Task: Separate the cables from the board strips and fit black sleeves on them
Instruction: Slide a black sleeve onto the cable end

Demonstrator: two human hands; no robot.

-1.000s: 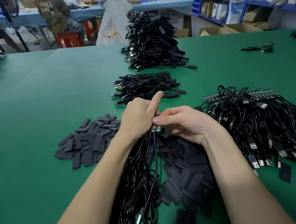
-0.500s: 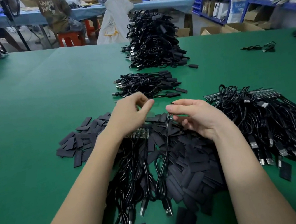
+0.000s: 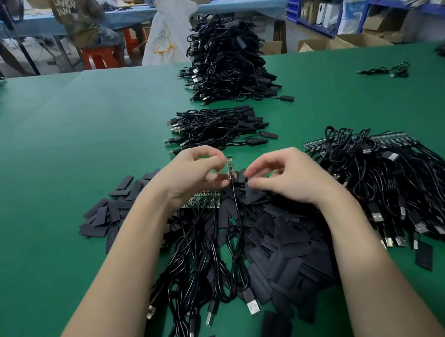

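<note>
My left hand [image 3: 193, 173] pinches a small green board piece [image 3: 230, 167] upright, and its thin black cable [image 3: 237, 218] hangs down toward me. My right hand [image 3: 287, 178] is just to the right, its fingertips closed on a black sleeve [image 3: 241, 176] at the top of the sleeve pile [image 3: 286, 245]. A board strip [image 3: 204, 201] with several cables still attached lies under my left wrist. Their USB plugs [image 3: 251, 305] lie near the table's front edge.
A second batch of flat sleeves [image 3: 111, 209] lies to the left. Cables on board strips [image 3: 393, 185] fan out at the right. Sleeved cables form a small pile [image 3: 218, 128] and a tall stack [image 3: 228, 62] farther back on the green table [image 3: 38, 156]. People sit at a far table.
Both hands first held the strip together. One cable came free, passed from my right hand to my left, and my right hand dropped to the sleeve pile.
</note>
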